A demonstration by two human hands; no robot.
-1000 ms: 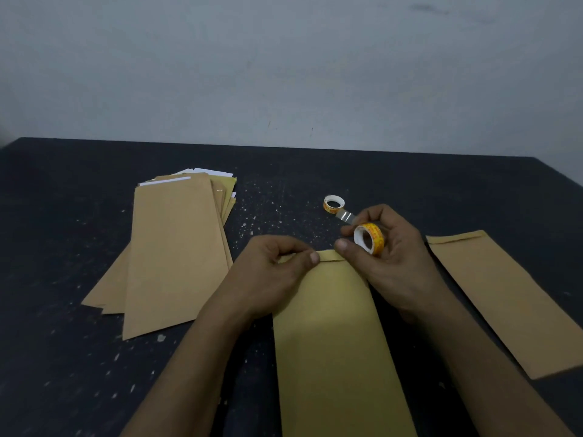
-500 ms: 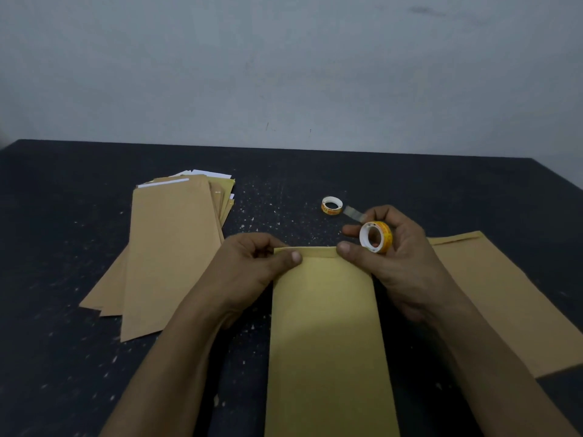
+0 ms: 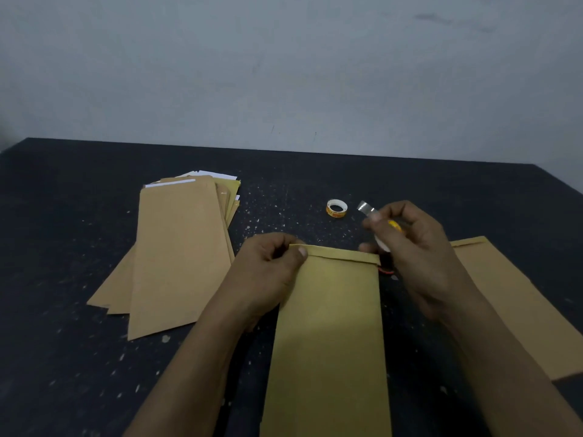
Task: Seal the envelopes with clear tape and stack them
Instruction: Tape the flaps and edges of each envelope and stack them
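Brown envelope (image 3: 328,326) lies on the tabletop (image 3: 63,247), and I see the left grip (image 3: 268,272) pinching its folded top corner while the right grip (image 3: 422,257) clutches a tape roll (image 3: 392,227).

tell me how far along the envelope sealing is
Seemingly done: the right envelope lies aside, flap folded. In hand: the left hand pinches the middle envelope by its folded flap while the right hand holds the tape roll; no tape shows on it. Left: the pile at left, white paper poking out.
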